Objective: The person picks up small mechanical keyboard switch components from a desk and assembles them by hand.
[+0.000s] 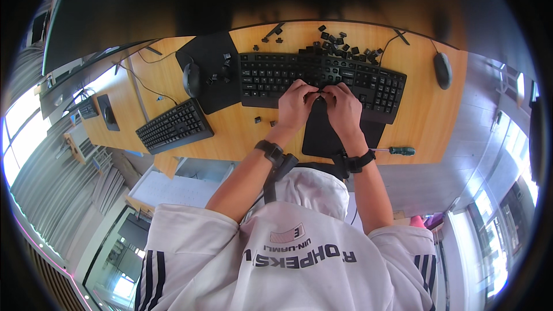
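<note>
A long black keyboard (268, 80) lies across the wooden desk, and around its middle several keys appear to be off. Over its near edge, my left hand (295, 105) and my right hand (344, 112) meet with fingertips pinched close together. Something small and dark may be between the fingers, but it is too small to name. Loose black keycaps (345, 47) lie heaped behind the keyboard. Two more keycaps (265, 120) rest on the wood left of my left hand. A black mouse pad (314, 138) lies beneath my right wrist.
A large dark monitor (259, 0) spans the far side. Left are a second keyboard (173, 126), a mouse (191, 79) and another black pad (222, 95) with keycaps. Right are a mouse (442, 71) and a green-handled screwdriver (401, 151) by the desk's near edge.
</note>
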{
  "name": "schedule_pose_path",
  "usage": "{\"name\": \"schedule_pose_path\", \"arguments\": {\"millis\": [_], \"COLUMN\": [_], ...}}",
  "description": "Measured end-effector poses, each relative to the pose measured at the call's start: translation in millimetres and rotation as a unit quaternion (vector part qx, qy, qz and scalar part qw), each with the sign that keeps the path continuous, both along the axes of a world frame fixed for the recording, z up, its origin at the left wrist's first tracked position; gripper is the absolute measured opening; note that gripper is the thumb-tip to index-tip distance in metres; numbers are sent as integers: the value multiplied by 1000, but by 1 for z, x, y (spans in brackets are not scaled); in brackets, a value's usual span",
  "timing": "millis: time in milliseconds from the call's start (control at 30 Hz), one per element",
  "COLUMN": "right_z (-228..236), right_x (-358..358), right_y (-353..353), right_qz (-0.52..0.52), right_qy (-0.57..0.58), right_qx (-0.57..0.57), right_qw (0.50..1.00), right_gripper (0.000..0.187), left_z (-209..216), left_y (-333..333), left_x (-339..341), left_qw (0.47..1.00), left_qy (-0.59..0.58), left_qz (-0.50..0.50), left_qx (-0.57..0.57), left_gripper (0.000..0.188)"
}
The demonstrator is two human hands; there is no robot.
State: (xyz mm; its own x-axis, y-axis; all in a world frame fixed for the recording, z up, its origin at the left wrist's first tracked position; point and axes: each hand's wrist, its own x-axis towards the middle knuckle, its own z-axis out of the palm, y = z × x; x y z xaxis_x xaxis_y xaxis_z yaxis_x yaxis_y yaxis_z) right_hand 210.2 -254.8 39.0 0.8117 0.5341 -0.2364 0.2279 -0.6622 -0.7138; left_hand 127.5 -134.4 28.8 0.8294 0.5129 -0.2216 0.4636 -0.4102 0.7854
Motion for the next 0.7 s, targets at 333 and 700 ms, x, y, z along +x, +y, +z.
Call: {"name": "schedule_pose_path", "arguments": {"millis": [333, 700], "right_z": [-4, 3], "right_x": [14, 5], "right_y": [6, 10], "right_qz": [18, 33], "right_qy": [-4, -82], "right_qx": [-55, -99], "right_qw": [998, 991], "right_gripper": [2, 4], "left_z": [-5, 1], "left_y": [-5, -3], "left_x": [2, 4], "left_qw": [1000, 997], "left_qy": [-7, 49], "left_qz": [25, 22], "left_qx": [11, 49], "left_gripper": [8, 5]}}
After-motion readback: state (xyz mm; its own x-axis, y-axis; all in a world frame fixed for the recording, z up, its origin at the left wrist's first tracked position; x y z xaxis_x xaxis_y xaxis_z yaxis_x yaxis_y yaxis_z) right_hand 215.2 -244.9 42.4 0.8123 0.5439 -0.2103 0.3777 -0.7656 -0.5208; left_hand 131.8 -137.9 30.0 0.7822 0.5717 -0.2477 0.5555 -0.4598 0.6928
